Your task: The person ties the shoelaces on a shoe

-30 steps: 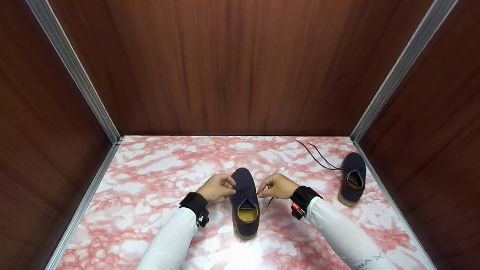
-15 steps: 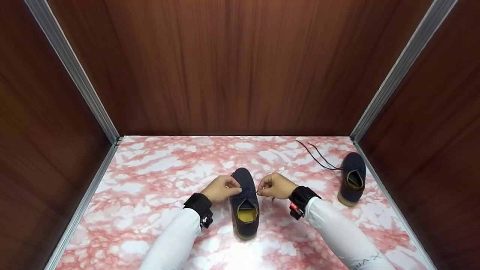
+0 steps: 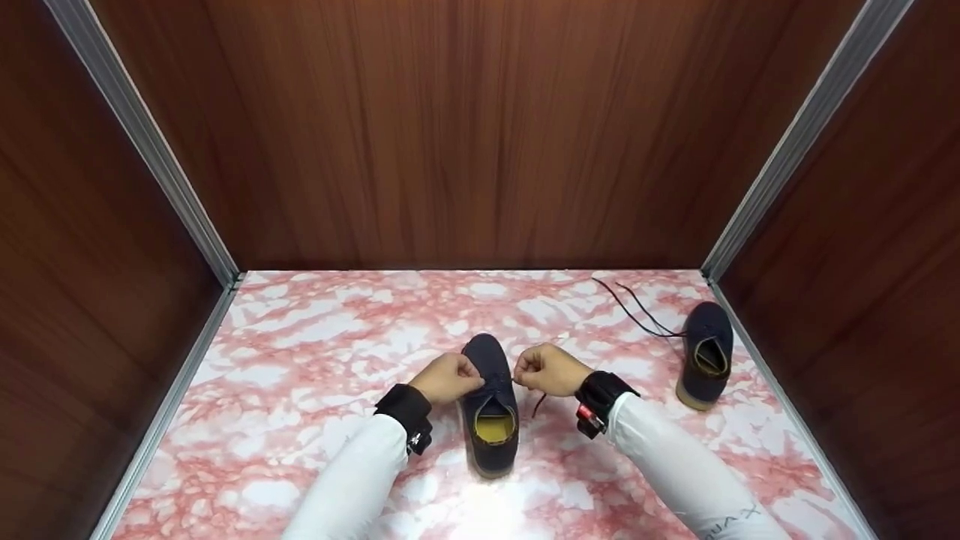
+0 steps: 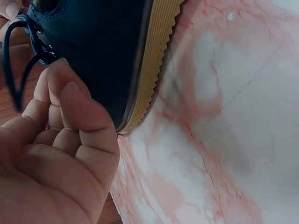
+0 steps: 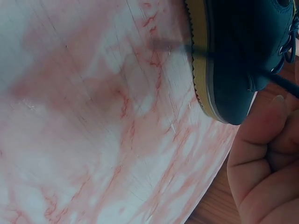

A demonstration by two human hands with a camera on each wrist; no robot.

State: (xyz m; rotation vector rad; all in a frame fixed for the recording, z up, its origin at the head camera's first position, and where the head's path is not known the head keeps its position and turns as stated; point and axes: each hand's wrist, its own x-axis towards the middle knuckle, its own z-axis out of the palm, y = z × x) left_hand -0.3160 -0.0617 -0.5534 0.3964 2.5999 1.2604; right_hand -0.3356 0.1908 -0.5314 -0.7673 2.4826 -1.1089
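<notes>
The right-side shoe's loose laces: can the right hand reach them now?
Likely yes: nothing lies between the right hand and those laces, though it seems to pinch a lace of the middle shoe.

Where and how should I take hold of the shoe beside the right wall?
Probably by the heel, with the right hand, once free, coming from the near side: the shoe stands sole-down, heel facing that way, its right flank close to the metal rail and its laces trailing off left.

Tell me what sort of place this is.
Probably a small recording booth: dark brown wood-grain panels rise on three sides of a pink-and-white marble-patterned flat surface, and black wristbands bear small black devices.
</notes>
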